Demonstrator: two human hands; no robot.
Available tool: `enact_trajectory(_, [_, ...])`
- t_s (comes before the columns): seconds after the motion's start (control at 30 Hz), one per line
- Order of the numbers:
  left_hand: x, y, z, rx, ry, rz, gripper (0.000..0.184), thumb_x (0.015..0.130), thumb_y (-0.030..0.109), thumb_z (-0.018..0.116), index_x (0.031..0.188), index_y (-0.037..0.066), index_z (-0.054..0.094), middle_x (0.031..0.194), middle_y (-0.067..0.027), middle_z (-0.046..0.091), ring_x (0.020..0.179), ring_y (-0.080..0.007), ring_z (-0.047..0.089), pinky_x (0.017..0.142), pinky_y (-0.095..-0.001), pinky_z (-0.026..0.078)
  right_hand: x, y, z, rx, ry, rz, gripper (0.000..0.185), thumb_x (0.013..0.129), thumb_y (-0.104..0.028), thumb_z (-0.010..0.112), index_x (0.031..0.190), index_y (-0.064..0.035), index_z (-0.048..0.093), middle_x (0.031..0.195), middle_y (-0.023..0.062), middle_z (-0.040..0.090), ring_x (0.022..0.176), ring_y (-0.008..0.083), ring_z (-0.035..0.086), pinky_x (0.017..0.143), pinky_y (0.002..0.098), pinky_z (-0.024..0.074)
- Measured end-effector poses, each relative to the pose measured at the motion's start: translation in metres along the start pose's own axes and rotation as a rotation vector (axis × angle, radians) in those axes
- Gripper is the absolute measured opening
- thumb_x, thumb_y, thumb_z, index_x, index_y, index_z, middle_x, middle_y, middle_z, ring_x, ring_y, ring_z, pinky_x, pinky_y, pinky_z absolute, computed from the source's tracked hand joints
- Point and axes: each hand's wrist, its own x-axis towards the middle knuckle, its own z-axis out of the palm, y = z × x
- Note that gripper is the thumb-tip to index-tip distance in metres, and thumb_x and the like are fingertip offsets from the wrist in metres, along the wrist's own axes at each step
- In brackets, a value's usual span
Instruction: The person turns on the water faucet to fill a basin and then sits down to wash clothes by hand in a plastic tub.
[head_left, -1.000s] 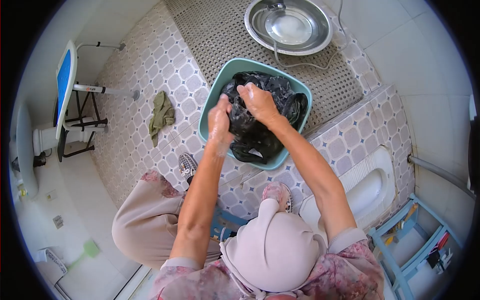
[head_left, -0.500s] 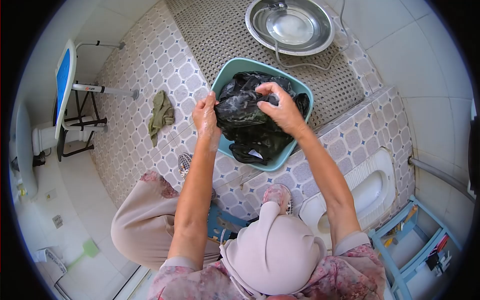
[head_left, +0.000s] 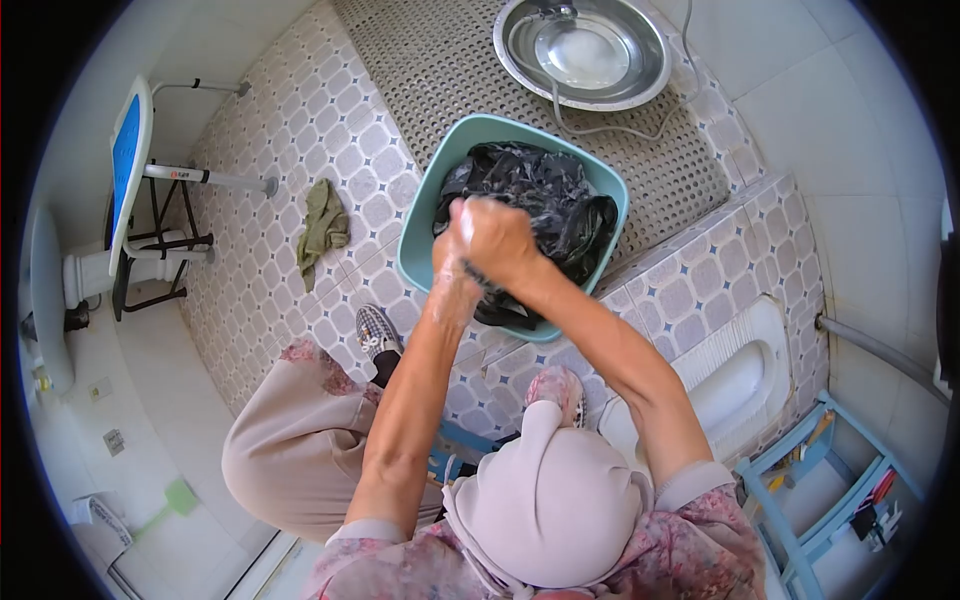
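A teal plastic basin holds a heap of wet black clothing streaked with suds. Over its near left side my two hands are pressed together, knuckles up and slightly blurred. My right hand is closed in a fist against my left hand, which is closed too and has foam on its wrist. A bit of black cloth shows below and between them, so both seem to grip the clothing; most of what they hold is hidden under the fingers.
A steel bowl with water and a hose stands on a perforated mat. An olive cloth lies on the tiles. Squat toilet and blue rack are at right, a folding chair at left.
My hands were apart, spreading the black clothing at the basin's left rim and middle. Now they have come together and closed, lower and nearer to me.
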Motion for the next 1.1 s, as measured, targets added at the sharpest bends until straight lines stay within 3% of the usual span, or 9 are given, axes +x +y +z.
enact_trajectory(0.13, [0.022, -0.01, -0.042, 0.158, -0.131, 0.26, 0.031, 0.101, 0.038, 0.049, 0.101, 0.01, 0.061, 0.092, -0.0013, 0.063, 0.091, -0.0181, 0.059, 0.079, -0.0331, 0.049, -0.028, -0.039, -0.006, -0.034, -0.006, -0.323, 0.025, 0.089, -0.021, 0.059, 0.067, -0.0072, 0.055, 0.071, 0.0163, 0.064, 0.058, 0.03, 0.065, 0.049, 0.0377, 0.0522])
enact_trajectory(0.17, [0.022, -0.005, -0.043, 0.129, -0.309, 0.205, 0.036, 0.102, 0.04, 0.047, 0.107, 0.008, 0.062, 0.099, -0.0028, 0.065, 0.1, -0.0196, 0.062, 0.086, -0.0339, 0.052, -0.024, -0.027, -0.001, -0.017, 0.018, -0.239, 0.026, 0.09, -0.021, 0.059, 0.068, -0.0071, 0.056, 0.071, 0.0166, 0.064, 0.057, 0.0304, 0.065, 0.05, 0.0378, 0.0531])
enact_trajectory(0.27, [-0.014, 0.015, 0.043, 0.183, 0.304, -0.11, 0.025, 0.099, 0.031, 0.056, 0.084, 0.011, 0.06, 0.075, -0.0001, 0.058, 0.065, -0.0158, 0.057, 0.063, -0.0322, 0.052, 0.004, 0.04, 0.025, -0.151, 0.082, 0.096, 0.032, 0.096, -0.025, 0.053, 0.07, -0.0083, 0.058, 0.064, 0.0157, 0.063, 0.055, 0.0328, 0.065, 0.048, 0.0409, 0.0535])
enact_trajectory(0.4, [0.008, 0.037, 0.024, 0.556, 0.133, 0.204, 0.033, 0.097, 0.03, 0.058, 0.072, 0.008, 0.059, 0.069, 0.0004, 0.055, 0.057, -0.01, 0.044, 0.056, -0.0278, 0.039, 0.019, 0.055, -0.012, 0.208, -0.283, 0.481, 0.039, 0.095, -0.041, 0.057, 0.091, -0.0026, 0.062, 0.083, 0.0211, 0.066, 0.081, 0.0397, 0.065, 0.074, 0.0457, 0.0528])
enact_trajectory(0.5, [0.011, 0.047, 0.044, 0.814, 0.154, 0.382, 0.041, 0.096, 0.034, 0.059, 0.066, 0.006, 0.056, 0.064, 0.0, 0.052, 0.061, -0.0093, 0.044, 0.057, -0.0297, 0.036, 0.014, 0.055, -0.032, 0.675, -0.359, 0.245, 0.061, 0.083, -0.052, 0.069, 0.112, 0.0014, 0.061, 0.103, 0.0266, 0.065, 0.106, 0.0406, 0.061, 0.086, 0.047, 0.0484])
enact_trajectory(0.6, [0.007, 0.05, 0.063, 1.0, 0.114, 0.48, 0.042, 0.097, 0.034, 0.059, 0.067, 0.005, 0.057, 0.063, -0.0005, 0.055, 0.065, -0.0088, 0.047, 0.061, -0.0286, 0.039, 0.02, 0.03, -0.061, 0.245, -0.594, 0.098, 0.078, 0.073, -0.053, 0.078, 0.123, 0.0032, 0.057, 0.119, 0.0261, 0.059, 0.118, 0.0365, 0.055, 0.093, 0.043, 0.0448])
enact_trajectory(0.77, [0.008, 0.05, 0.066, 0.737, -0.011, 0.517, 0.026, 0.098, 0.03, 0.059, 0.091, 0.006, 0.062, 0.077, 0.0006, 0.06, 0.069, -0.0078, 0.053, 0.067, -0.0232, 0.044, 0.024, 0.053, -0.07, 0.803, -0.502, 0.439, 0.052, 0.073, -0.031, 0.08, 0.112, 0.0004, 0.065, 0.097, 0.0103, 0.069, 0.089, 0.0205, 0.064, 0.084, 0.0333, 0.0497])
enact_trajectory(0.97, [-0.012, 0.022, 0.01, 1.064, -0.09, 0.419, 0.037, 0.085, 0.023, 0.077, 0.11, 0.002, 0.06, 0.087, -0.0008, 0.061, 0.081, -0.0117, 0.06, 0.072, -0.0263, 0.05, 0.007, 0.082, -0.08, 1.396, -0.274, 0.688, 0.038, 0.084, -0.013, 0.071, 0.118, -0.0012, 0.061, 0.105, 0.0039, 0.068, 0.093, 0.0118, 0.065, 0.085, 0.0286, 0.0532])
enact_trajectory(1.1, [-0.032, 0.002, 0.001, 1.348, 0.011, 0.826, 0.052, 0.074, 0.029, 0.085, 0.11, 0.002, 0.061, 0.089, -0.0062, 0.061, 0.078, -0.0172, 0.06, 0.071, -0.0304, 0.051, 0.003, 0.085, -0.07, 1.521, -0.123, 0.757, 0.039, 0.085, -0.013, 0.07, 0.121, -0.0017, 0.059, 0.105, 0.0041, 0.068, 0.093, 0.014, 0.066, 0.088, 0.0305, 0.0531])
